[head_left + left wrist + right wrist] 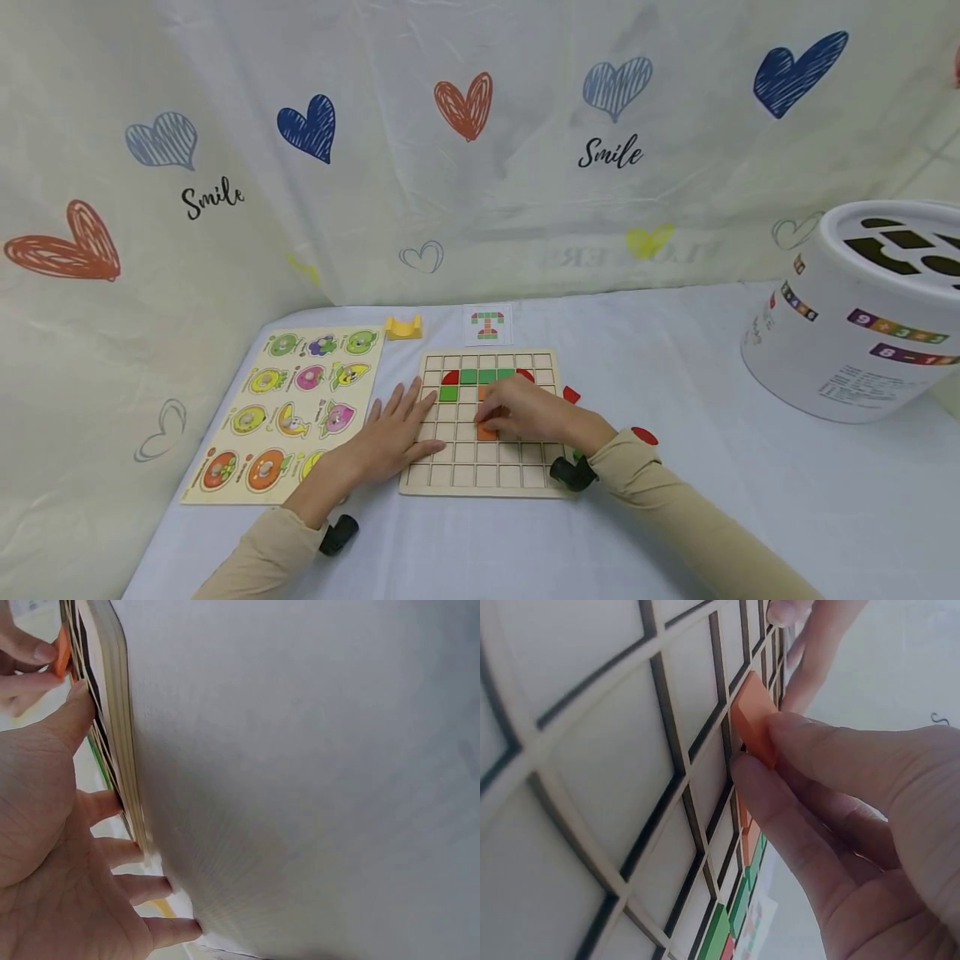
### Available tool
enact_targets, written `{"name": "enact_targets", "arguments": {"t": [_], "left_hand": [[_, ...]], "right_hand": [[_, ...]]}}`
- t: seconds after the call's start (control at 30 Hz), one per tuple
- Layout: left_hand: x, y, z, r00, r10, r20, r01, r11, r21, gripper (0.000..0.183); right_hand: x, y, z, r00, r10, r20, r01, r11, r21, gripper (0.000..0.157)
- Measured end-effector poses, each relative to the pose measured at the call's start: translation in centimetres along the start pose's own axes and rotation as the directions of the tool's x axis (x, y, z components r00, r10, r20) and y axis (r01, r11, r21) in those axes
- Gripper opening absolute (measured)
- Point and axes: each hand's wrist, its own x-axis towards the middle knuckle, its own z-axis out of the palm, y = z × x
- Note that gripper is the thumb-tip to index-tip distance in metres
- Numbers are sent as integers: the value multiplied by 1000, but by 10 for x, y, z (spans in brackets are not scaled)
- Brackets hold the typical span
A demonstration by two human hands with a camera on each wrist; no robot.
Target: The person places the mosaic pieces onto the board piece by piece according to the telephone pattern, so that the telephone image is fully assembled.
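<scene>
A wooden grid board (465, 476) lies flat on the table. Between thumb and fingers, my right hand (525, 408) pinches an orange square tile (755, 718), which is tilted over the board's middle. My left hand (390, 433) lies with fingers spread at the board's left edge; its thumb reaches onto the board. Near the top of the grid sit a red curved piece (451, 377), several dark green tiles (468, 377) in a row and another red curved piece (525, 375). A lighter green tile (448, 393) is one row below. More orange is partly hidden by my right hand.
Behind the board lies a pattern card (488, 325), with a yellow block (403, 327) to its left. A fruit puzzle board (281, 417) is at left. Loose red pieces (645, 435) lie right of the grid, partly behind my arm. A white bucket (847, 333) stands far right.
</scene>
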Motion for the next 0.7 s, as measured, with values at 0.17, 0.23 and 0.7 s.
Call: {"name": "enact_targets", "arguments": {"t": [0.17, 0.23, 0.7], "left_hand": [[0, 1, 1, 1000, 6, -2, -6, 1000, -7, 81], [-1, 0, 3, 1000, 5, 5, -5, 1000, -11, 81], [1, -1, 2, 1000, 10, -13, -10, 1000, -1, 82]], "right_hand": [[0, -2, 2, 1000, 13, -2, -13, 1000, -20, 9], [-2, 0, 4, 1000, 17, -7, -17, 1000, -7, 8], [-60, 16, -44, 990, 134, 43, -135, 991, 26, 10]]}}
